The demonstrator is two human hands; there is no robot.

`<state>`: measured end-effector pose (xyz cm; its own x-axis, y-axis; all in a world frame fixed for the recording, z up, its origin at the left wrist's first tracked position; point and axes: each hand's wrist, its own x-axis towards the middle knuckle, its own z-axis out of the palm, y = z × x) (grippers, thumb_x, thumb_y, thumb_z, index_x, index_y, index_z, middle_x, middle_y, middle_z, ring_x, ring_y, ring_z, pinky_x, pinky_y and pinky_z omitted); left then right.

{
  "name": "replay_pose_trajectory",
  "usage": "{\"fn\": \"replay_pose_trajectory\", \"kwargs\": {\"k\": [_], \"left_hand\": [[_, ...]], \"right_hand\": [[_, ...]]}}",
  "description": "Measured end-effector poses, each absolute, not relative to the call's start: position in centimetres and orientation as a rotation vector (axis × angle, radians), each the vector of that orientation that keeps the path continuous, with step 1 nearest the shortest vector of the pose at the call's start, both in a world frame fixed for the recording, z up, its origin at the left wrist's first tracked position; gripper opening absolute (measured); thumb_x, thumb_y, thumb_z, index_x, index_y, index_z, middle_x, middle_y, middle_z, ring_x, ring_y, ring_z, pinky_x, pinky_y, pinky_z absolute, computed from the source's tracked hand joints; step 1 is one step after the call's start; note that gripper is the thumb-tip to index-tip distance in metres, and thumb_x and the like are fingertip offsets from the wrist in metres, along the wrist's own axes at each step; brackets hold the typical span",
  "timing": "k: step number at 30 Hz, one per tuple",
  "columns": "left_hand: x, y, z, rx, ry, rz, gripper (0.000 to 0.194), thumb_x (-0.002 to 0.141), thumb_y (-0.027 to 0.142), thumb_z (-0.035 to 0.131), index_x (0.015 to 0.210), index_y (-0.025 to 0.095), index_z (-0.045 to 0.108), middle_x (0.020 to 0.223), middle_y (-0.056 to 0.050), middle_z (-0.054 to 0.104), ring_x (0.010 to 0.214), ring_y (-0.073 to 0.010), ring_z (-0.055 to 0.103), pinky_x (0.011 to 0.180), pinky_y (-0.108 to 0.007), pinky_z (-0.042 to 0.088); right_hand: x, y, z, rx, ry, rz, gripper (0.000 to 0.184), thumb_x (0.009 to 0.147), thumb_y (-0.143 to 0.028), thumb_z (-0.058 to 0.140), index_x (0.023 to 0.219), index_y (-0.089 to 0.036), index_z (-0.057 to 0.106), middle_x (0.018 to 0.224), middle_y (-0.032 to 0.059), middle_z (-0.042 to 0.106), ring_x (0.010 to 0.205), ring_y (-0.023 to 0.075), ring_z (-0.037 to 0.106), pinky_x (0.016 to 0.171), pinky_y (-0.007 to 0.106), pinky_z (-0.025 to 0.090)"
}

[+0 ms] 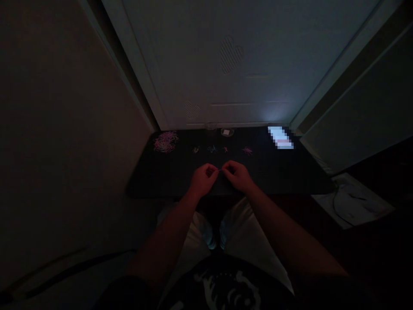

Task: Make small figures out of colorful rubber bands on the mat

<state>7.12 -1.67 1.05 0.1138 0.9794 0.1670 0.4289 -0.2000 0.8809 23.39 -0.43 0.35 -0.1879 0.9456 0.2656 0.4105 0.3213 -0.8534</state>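
Observation:
My left hand [205, 177] and my right hand [236, 174] meet low over the dark tabletop, near its front edge, with fingertips pinched close together. Between them runs a short, thin, pale strand [220, 170] that looks like a small rubber band, each hand gripping one end. Dim light hides its exact shape and colour. Beyond the hands lie small separate clusters of bands: a yellowish one [196, 150], a bluish one [212, 149], a reddish one [225, 149] and a pink-purple one [247, 150]. A larger mixed pile of pink, purple and white bands [165, 142] is at the back left.
At the back of the black table [284, 178] stand a clear container [211, 126] and a small round clear dish [227, 132] with a white square. A glowing, blurred screen [280, 137] lies back right. A white panelled door [200, 64] rises directly behind the table.

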Motion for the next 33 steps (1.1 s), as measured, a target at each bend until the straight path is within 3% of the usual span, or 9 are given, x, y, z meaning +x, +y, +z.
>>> {"fn": "replay_pose_trajectory", "kwargs": {"k": [25, 33], "left_hand": [[7.0, -1.4, 1.0, 1.707, 1.412, 1.067, 0.015, 0.08, 0.03, 0.053, 0.079, 0.016, 0.059, 0.077, -0.001, 0.062, 0.07, -0.0115, 0.055, 0.065, -0.024, 0.042], [7.1, -1.4, 0.9, 1.658, 1.354, 1.116, 0.014, 0.078, 0.028, 0.055, 0.081, 0.015, 0.059, 0.078, -0.002, 0.063, 0.069, -0.0108, 0.056, 0.065, -0.023, 0.044]], "right_hand": [[23.3, -0.6, 0.5, -1.224, -1.813, 0.798, 0.013, 0.078, -0.027, 0.048, 0.076, -0.018, 0.056, 0.068, -0.0006, 0.056, 0.063, 0.0123, 0.051, 0.06, 0.024, 0.039], [23.1, 1.4, 1.1, -1.573, -1.586, 0.517, 0.018, 0.077, -0.029, 0.05, 0.072, -0.016, 0.061, 0.071, 0.0033, 0.063, 0.066, 0.0147, 0.056, 0.063, 0.026, 0.041]]}}
